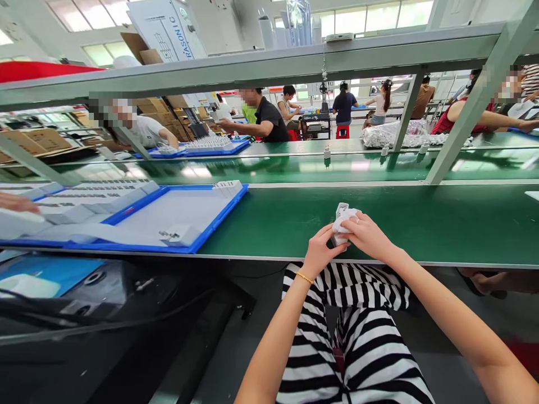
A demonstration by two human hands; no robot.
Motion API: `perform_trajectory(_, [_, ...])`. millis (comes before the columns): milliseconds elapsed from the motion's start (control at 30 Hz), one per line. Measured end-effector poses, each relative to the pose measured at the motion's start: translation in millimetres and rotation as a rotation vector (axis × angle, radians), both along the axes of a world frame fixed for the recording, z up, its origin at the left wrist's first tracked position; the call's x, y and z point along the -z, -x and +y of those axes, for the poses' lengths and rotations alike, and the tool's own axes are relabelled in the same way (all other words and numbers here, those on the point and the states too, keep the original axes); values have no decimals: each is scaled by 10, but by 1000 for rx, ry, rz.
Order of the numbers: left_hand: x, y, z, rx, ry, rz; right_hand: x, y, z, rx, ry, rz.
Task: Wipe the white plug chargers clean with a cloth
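My left hand (319, 252) is closed around a small white plastic block (338, 239), which looks like a power adapter, just above the near edge of the green work surface. My right hand (367, 234) presses a crumpled white cloth (346, 217) against the block's upper part. Fingers and cloth hide much of the block; its far end shows past them. Both hands are close together, nearly touching.
To the left, a blue-rimmed tray (219, 217) bears rows of white adapters (95, 196), with another person's hand (17, 202) at the far left. Small white plugs stand along the green conveyor (290, 166). Slanted metal posts (458, 120) rise beyond the bench.
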State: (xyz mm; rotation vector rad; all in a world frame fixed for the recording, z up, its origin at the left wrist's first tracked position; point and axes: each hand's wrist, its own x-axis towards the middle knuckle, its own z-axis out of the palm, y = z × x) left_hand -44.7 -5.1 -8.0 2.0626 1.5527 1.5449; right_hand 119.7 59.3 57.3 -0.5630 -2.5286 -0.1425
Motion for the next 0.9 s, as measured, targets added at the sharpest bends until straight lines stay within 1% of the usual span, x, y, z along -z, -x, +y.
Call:
perform_trajectory(67, [-5, 5, 1, -4, -8, 2, -52, -25, 6, 58, 39, 158])
perform_trajectory(133, [-11, 10, 1, 3, -15, 18, -133, -73, 21, 161, 44, 319])
perform_trajectory(200, [-20, 16, 1, -1, -20, 51, -203, -140, 45, 277, 22, 409])
perform_trajectory(233, [-24, 22, 0, -12, -22, 76, -222, -174, 56, 328, 3, 412])
perform_trajectory(300, [-34, 42, -2, -48, -26, 135, -212, -226, 70, 414, -54, 345])
perform_trajectory(433, [-72, 139, -8, -164, 6, 215, -45, -202, 30, 545, -195, 142])
perform_trajectory(533, [-136, 261, -13, -286, 89, 229, 92, -95, -20, 580, -253, 73])
perform_trajectory(633, [-212, 396, -16, -370, 190, 240, 162, -7, -28, 597, -271, 53])
perform_trajectory(733, [-245, 505, -10, -404, 281, 193, 182, 17, 11, 614, -280, 43])
perform_trajectory(800, [-225, 551, 1, -410, 317, 133, 186, 6, 42, 612, -285, 41])
perform_trajectory(900, [-160, 583, 18, -392, 299, 69, 196, -28, 72, 588, -273, 47])
